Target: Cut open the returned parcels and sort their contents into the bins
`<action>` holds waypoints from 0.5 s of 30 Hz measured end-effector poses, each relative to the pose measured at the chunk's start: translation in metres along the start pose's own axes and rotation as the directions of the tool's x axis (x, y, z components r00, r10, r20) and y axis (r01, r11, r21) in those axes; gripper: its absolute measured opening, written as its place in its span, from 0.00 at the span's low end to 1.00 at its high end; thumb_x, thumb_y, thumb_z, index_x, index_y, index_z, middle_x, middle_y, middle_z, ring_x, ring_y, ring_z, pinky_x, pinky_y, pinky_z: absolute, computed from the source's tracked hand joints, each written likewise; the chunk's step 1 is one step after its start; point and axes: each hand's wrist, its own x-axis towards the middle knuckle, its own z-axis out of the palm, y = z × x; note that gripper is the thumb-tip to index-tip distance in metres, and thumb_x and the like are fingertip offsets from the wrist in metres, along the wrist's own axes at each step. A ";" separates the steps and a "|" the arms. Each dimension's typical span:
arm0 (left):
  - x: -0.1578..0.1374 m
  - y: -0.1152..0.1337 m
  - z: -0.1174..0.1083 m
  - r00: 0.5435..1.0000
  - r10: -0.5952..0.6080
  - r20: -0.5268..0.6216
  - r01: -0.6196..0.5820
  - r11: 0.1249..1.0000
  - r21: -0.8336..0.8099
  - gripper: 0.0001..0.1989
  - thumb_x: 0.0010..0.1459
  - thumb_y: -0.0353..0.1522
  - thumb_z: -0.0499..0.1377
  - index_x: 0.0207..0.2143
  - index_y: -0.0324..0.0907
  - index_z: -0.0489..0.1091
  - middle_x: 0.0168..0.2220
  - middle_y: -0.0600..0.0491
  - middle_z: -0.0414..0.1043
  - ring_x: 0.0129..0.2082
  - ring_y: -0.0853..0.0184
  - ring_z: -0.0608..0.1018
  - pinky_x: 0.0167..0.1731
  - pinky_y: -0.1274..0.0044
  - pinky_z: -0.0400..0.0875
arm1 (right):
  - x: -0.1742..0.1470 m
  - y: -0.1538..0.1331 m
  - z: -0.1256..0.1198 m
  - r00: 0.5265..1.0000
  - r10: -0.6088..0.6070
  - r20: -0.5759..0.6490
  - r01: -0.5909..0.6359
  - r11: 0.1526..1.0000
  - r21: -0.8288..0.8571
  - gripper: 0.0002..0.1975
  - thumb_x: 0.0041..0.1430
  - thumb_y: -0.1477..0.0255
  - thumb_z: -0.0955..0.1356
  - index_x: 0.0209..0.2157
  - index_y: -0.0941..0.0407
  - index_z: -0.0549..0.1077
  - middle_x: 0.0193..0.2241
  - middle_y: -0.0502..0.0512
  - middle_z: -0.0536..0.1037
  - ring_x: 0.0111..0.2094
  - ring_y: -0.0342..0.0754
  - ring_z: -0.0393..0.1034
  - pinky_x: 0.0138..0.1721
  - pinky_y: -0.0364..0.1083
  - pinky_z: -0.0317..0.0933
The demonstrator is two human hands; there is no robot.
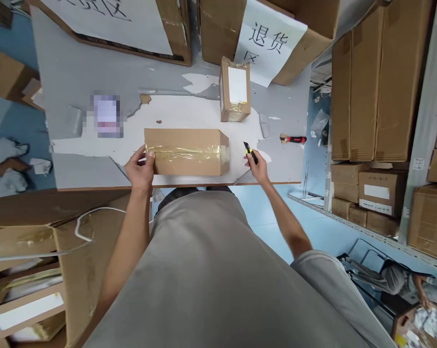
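Observation:
A long cardboard box [184, 137] lies on the table near its front edge, with shiny clear tape along its middle. My left hand [140, 166] grips the box's left end, thumb on top and fingers at the side. Just right of the box, my right hand [257, 166] is closed around a black and yellow box cutter [251, 152], its tip pointing up and left, apart from the box. A smaller taped box [224, 92] with a white label stands behind. Further right lies a red and black utility knife [294, 139].
Two large cartons with paper signs, one a left carton [175, 29] and one a right carton [222, 29], stand at the table's back. An open carton [91, 261] of packages is at lower left. Shelves with boxes [380, 87] line the right. Another person [421, 290] shows at lower right.

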 end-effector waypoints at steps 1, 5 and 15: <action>0.002 -0.003 -0.005 0.996 -0.051 -0.071 0.049 0.999 -0.023 0.28 0.75 0.38 0.67 0.71 0.34 0.75 0.50 0.49 0.81 0.44 0.66 0.76 0.49 0.70 0.76 | 0.000 0.008 0.021 0.996 0.085 -0.025 -0.082 0.991 0.103 0.31 0.81 0.42 0.63 0.60 0.54 0.77 0.51 0.60 0.87 0.37 0.46 0.80 0.42 0.45 0.77; 0.009 -0.009 -0.020 0.979 -0.111 -0.173 0.104 0.993 -0.046 0.29 0.71 0.32 0.69 0.71 0.33 0.76 0.54 0.47 0.84 0.50 0.64 0.81 0.55 0.70 0.78 | -0.003 0.011 0.100 0.971 0.239 0.017 -0.233 0.925 0.299 0.33 0.74 0.38 0.66 0.56 0.53 0.76 0.48 0.59 0.84 0.43 0.50 0.80 0.38 0.46 0.80; 0.003 -0.013 0.025 0.990 -0.012 0.142 0.002 0.997 0.072 0.33 0.74 0.47 0.63 0.72 0.35 0.76 0.65 0.35 0.84 0.67 0.50 0.83 0.74 0.60 0.71 | -0.047 -0.069 0.067 0.947 -0.034 -0.319 -0.043 0.972 -0.231 0.32 0.86 0.51 0.53 0.68 0.53 0.75 0.58 0.66 0.86 0.58 0.57 0.82 0.59 0.52 0.77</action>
